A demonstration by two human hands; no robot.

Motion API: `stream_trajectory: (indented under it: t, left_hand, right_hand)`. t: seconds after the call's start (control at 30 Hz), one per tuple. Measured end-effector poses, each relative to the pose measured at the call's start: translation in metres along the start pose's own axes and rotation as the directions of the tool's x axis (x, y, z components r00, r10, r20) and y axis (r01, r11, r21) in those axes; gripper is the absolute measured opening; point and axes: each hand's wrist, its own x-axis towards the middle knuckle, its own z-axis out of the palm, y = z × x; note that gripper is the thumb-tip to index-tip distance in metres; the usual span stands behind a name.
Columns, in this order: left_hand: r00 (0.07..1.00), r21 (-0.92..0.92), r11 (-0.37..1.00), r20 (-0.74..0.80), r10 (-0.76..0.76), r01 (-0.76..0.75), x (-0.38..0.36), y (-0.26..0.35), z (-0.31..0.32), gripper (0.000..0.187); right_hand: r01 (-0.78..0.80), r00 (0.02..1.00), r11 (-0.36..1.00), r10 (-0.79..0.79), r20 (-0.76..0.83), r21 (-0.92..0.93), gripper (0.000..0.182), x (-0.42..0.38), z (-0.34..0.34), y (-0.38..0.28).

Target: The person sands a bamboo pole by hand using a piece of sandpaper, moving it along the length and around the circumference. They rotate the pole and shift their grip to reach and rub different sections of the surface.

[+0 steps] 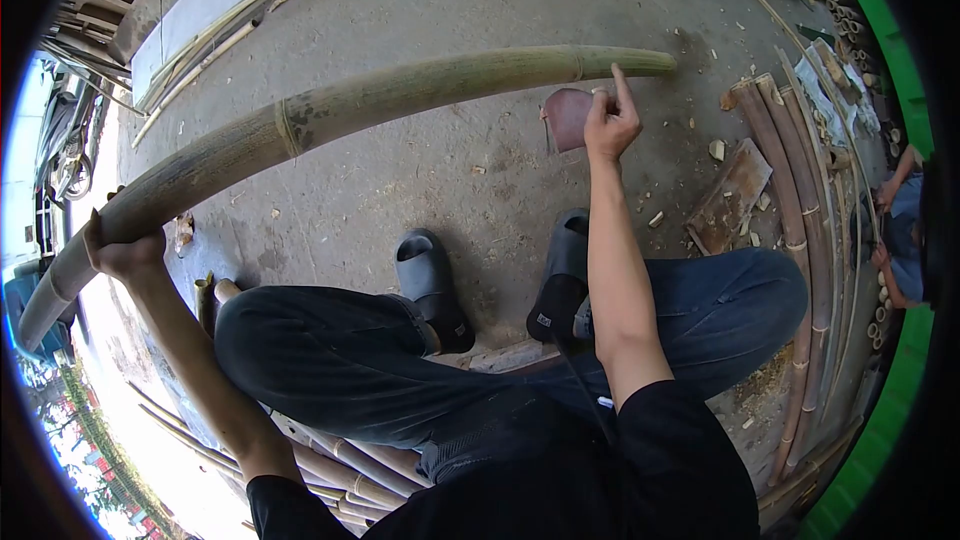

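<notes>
A long bamboo pole point(420, 87) slants across the view, from the lower left up to its pale green end at the right. My left hand point(128, 245) is wrapped round its thick part at the left. Near the thin end is my right hand point(612, 125), its index finger stretched out against the pole and its other fingers curled in. A reddish-brown flat sheet point(568, 120) sticks out to the left from between those curled fingers and the thumb.
My feet in grey slip-on shoes point(425, 265) rest on the concrete floor point(340, 180), which is strewn with wood chips. Bamboo poles point(790, 170) lie at the right beside a worn wooden board point(730, 198). Farther right, another person point(905, 225) works. More bamboo point(350, 470) lies behind me.
</notes>
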Motion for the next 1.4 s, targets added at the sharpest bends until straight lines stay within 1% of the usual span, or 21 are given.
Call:
stream_trajectory:
  t: [0.07,0.2,0.3,0.4,0.43,0.53,0.57,0.63,0.77,0.8,0.9,0.93,0.97,1.03,1.07,1.1,1.17,1.23,1.3,1.37,1.4]
  left_hand:
    - [1.0,0.006,1.0,-0.015,0.007,-0.007,-0.006,-0.001,0.002,0.051]
    - [0.999,0.015,0.999,-0.043,0.031,-0.031,-0.007,-0.004,0.005,0.05]
    - [0.999,0.022,0.999,-0.024,0.029,-0.028,-0.005,-0.003,0.004,0.05]
    - [0.999,0.013,0.999,-0.021,0.033,-0.033,-0.007,-0.004,0.006,0.049]
    - [0.999,0.011,0.999,-0.03,0.035,-0.035,-0.007,-0.004,0.006,0.048]
    - [0.999,0.008,1.0,-0.04,-0.002,0.002,-0.001,-0.004,0.001,0.045]
    - [0.999,0.011,1.0,-0.037,0.0,0.0,0.0,-0.005,-0.001,0.045]
    - [0.998,0.038,0.999,-0.054,0.017,-0.015,0.0,-0.011,-0.001,0.042]
    - [0.995,0.074,0.997,-0.1,0.004,0.004,0.005,-0.014,-0.002,0.039]
    - [0.994,0.059,0.998,-0.105,-0.023,0.029,0.009,-0.013,-0.004,0.037]
    - [0.985,0.071,0.99,-0.13,-0.115,0.125,0.019,-0.012,-0.014,0.032]
    - [0.986,0.042,0.991,-0.119,-0.12,0.125,0.033,-0.012,-0.022,0.028]
    - [0.987,0.037,0.993,-0.112,-0.111,0.116,0.034,-0.009,-0.019,0.028]
    - [0.995,0.053,0.996,-0.084,-0.062,0.067,0.022,-0.012,-0.014,0.026]
    - [0.996,0.052,0.998,-0.079,-0.04,0.044,0.016,-0.013,-0.01,0.027]
    - [0.996,0.045,0.998,-0.082,-0.041,0.045,0.012,-0.013,-0.005,0.027]
    - [0.996,0.082,0.996,-0.083,-0.031,0.038,0.006,-0.013,0.0,0.029]
    - [0.997,0.073,0.996,-0.069,-0.038,0.043,0.009,-0.012,0.002,0.032]
    - [0.997,0.115,0.993,-0.077,0.005,0.004,0.003,-0.012,0.001,0.035]
    - [0.997,0.125,0.992,-0.071,0.022,-0.013,-0.005,-0.012,0.008,0.038]
    - [0.999,0.077,0.997,-0.009,0.031,-0.03,-0.007,-0.011,0.01,0.039]
  right_hand:
    - [-0.236,0.905,0.96,0.274,-0.324,0.151,0.043,0.026,-0.014,-0.005]
    - [-0.247,0.858,0.969,0.225,-0.462,0.012,0.042,0.066,-0.035,-0.018]
    - [0.002,0.941,0.999,0.01,-0.338,0.036,0.049,0.073,-0.018,-0.021]
    - [0.101,0.995,0.989,-0.103,0.013,0.106,0.048,0.043,0.004,-0.05]
    - [0.1,0.995,0.989,-0.102,0.012,0.108,0.048,0.036,0.006,-0.055]
    - [-0.13,0.917,0.99,0.102,0.385,0.047,0.058,0.022,0.014,-0.043]
    - [-0.133,0.917,0.99,0.105,0.385,0.048,0.058,0.015,0.016,-0.027]
    - [0.183,0.962,0.969,-0.141,0.233,-0.169,0.055,0.008,0.022,-0.002]
    - [0.172,0.966,0.983,-0.18,0.183,0.058,0.052,-0.002,0.054,-0.019]
    - [0.247,0.936,0.969,-0.245,0.251,0.024,0.051,-0.01,0.055,-0.037]
    - [0.35,0.909,0.937,-0.341,0.238,0.006,0.048,-0.007,0.054,-0.01]
    - [0.215,0.961,0.976,-0.206,0.186,-0.032,0.046,0.007,0.05,0.007]
    - [0.217,0.961,0.976,-0.21,0.178,-0.024,0.046,0.015,0.048,0.013]
    - [0.068,0.968,0.995,-0.048,0.246,-0.076,0.045,0.023,0.039,0.009]
    - [0.196,0.936,0.981,-0.188,0.296,0.003,0.045,0.016,0.04,0.004]
    - [0.204,0.935,0.979,-0.195,0.297,0.004,0.045,0.008,0.04,-0.008]
    - [0.361,0.89,0.93,-0.365,0.273,0.065,0.044,-0.011,0.035,-0.025]
    - [0.352,0.904,0.936,-0.342,0.257,0.006,0.043,0.002,0.038,0.015]
    - [-0.003,0.987,1.0,0.007,0.157,-0.027,0.043,0.01,0.039,0.045]
    - [-0.002,0.98,0.999,0.01,0.199,-0.039,0.044,0.004,0.029,0.002]
    - [0.113,0.968,0.993,-0.12,0.222,0.042,0.044,-0.003,0.031,-0.016]
